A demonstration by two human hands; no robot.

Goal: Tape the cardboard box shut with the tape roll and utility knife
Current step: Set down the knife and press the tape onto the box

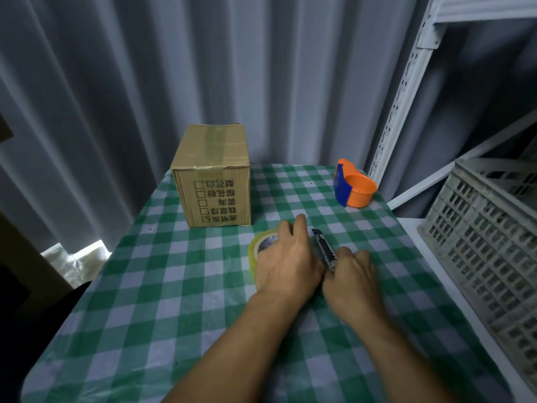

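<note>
A brown cardboard box [213, 175] with printed characters stands at the back left of the table, its flaps down and a strip of tape running over its top. In the middle of the table lies a yellowish clear tape roll [257, 250], and my left hand [286, 263] rests on it, covering most of it. Just to its right, my right hand [353, 279] grips the rear end of a grey utility knife [324, 248] that lies on the cloth and points away from me. The two hands touch side by side.
A green and white checked cloth [174, 286] covers the table. An orange and blue tape dispenser [353, 186] sits at the back right. A grey plastic crate [488, 242] and a white metal shelf upright [404, 91] stand to the right. Grey curtains hang behind.
</note>
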